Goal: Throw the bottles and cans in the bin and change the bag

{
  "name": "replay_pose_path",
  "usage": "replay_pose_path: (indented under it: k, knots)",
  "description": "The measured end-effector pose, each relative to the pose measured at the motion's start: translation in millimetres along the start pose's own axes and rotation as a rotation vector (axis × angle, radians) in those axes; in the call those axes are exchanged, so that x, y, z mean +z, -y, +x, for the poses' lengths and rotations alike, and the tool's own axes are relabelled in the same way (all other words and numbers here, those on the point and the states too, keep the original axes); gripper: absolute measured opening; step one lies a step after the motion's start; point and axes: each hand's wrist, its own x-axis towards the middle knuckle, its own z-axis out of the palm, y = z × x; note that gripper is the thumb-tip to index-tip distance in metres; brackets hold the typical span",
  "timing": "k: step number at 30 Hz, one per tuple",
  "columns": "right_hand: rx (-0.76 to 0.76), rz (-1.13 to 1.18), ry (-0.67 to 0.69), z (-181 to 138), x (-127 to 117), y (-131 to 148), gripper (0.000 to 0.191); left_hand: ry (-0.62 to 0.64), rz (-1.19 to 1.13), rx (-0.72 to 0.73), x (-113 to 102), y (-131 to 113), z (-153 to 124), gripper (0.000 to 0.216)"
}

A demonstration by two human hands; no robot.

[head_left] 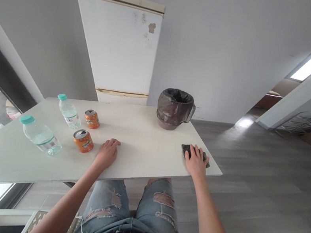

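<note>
My right hand (196,162) lies on a dark, flat, folded piece (186,149) near the table's right end, its fingers spread over the top. Whether that piece is cloth or plastic bag I cannot tell. On the table's front part rests my left hand (108,153), empty, with fingers loosely bent and the index finger reaching out. Just left of it stands an orange drink can (83,142), opened at the top. A second orange can (92,119) is behind that one. Two clear bottles with teal caps, a nearer bottle (42,137) and a farther bottle (68,112), stand to their left.
A brown bin (174,109) lined with a black bag stands at the back right of the white table (141,146). Behind the table is a white fridge (122,46) against a grey wall. The table's right corner (218,172) overhangs the wooden floor.
</note>
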Motion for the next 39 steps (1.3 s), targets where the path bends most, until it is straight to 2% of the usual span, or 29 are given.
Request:
replay_pose_path:
  k: [5,31,36,39]
  knots:
    - [-0.011,-0.017,0.099,6,-1,0,0.076,0.001,-0.005,0.0,0,0,0,0.035]
    - [0.01,-0.023,0.149,9,1,-1,0.076,0.014,-0.01,-0.014,-3,-3,-1,0.033]
    - [0.013,-0.024,0.047,4,3,3,0.073,-0.007,-0.026,-0.012,-3,-3,0,0.033]
    - [-0.039,0.02,-0.08,1,-10,8,0.07,-0.011,-0.034,-0.013,-3,-1,0,0.034]
